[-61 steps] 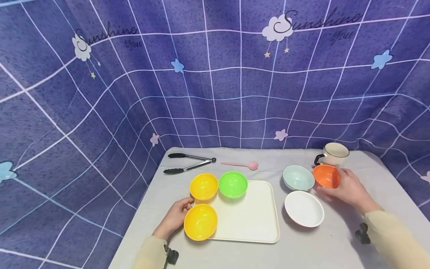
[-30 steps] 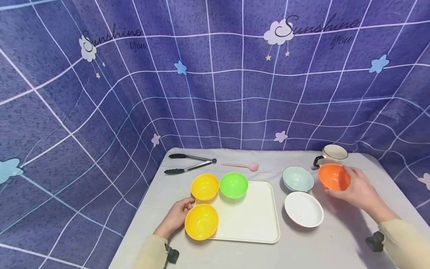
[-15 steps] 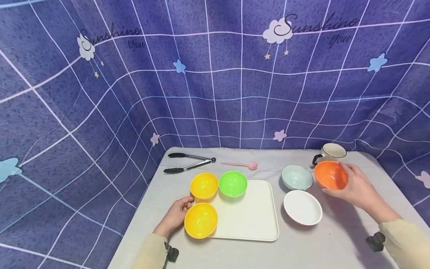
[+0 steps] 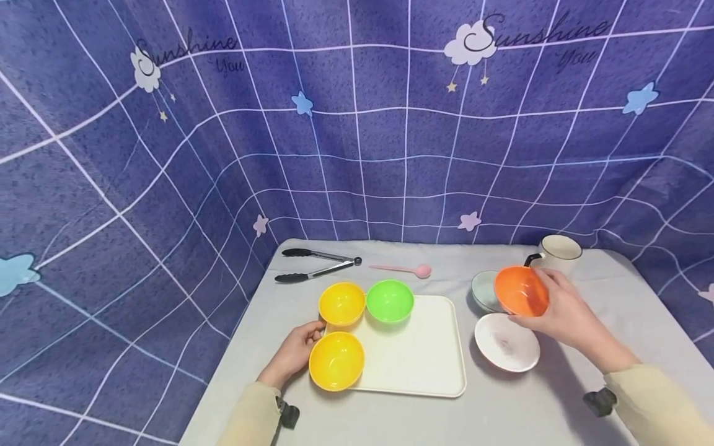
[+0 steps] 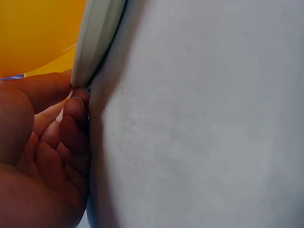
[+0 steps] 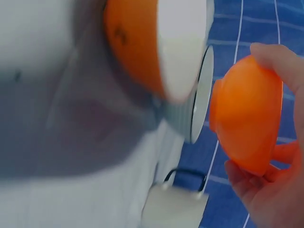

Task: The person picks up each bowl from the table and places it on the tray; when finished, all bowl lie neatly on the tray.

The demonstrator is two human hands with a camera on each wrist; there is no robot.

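Cloth-covered table (image 4: pixel 413 427), blue curtain (image 4: pixel 379 136) behind. Yellow bowls (image 4: pixel 337 361), green bowl (image 4: pixel 390 301) already on tray (image 4: pixel 429 353); white-lined bowl (image 4: pixel 506 344), pale-blue bowl (image 4: pixel 482 290) off. Orange bowl (image 4: pixel 520 291) airborne right of tray, gripped by right hand (image 4: pixel 566 313); left hand (image 4: pixel 297 349) pinches tray edge.

Sleeves, one pair: left sleeve (image 4: pixel 249 414) and right sleeve (image 4: pixel 649 399), long, plain, pale beige. Wrist fittings: one small black block (image 4: pixel 289 415) on the left, with dark strap; one similar black fitting (image 4: pixel 600 402) on the right, apparently angular, details unclear. Left hand (image 4: pixel 295 350), right hand (image 4: pixel 566 313): bare.
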